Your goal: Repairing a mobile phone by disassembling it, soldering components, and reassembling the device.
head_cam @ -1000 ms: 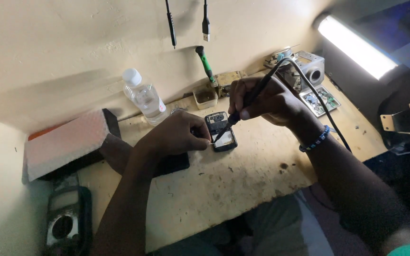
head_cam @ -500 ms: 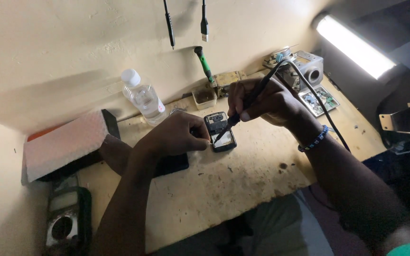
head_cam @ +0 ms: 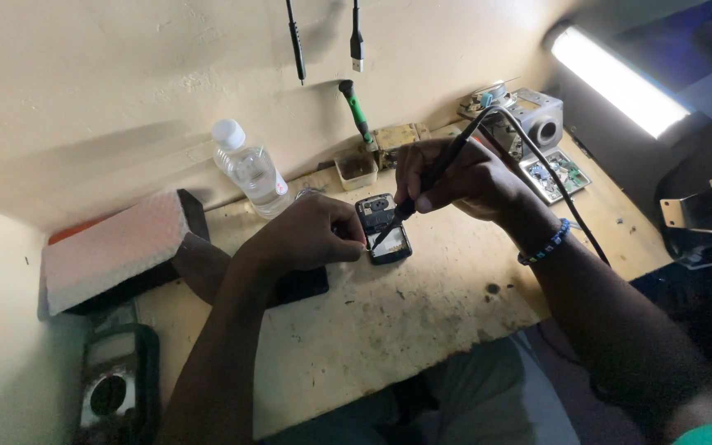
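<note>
Head view: opened phone (head_cam: pixel 385 229) lies at centre of the table (head_cam: pixel 422 305). Left hand (head_cam: pixel 311 235), at 9 o'clock of the phone, pinches its edge. Right hand (head_cam: pixel 463 177), at 2 o'clock, grips a black corded soldering iron (head_cam: pixel 422 185), tip touching the phone. Plastic bottle (head_cam: pixel 249 169) stands at 10 o'clock; multimeter (head_cam: pixel 113 387) at 8 o'clock.

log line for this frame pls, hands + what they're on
left hand: steadies opened phone on workbench | right hand: grips corded soldering iron, tip on phone | nearby: water bottle, multimeter
</note>
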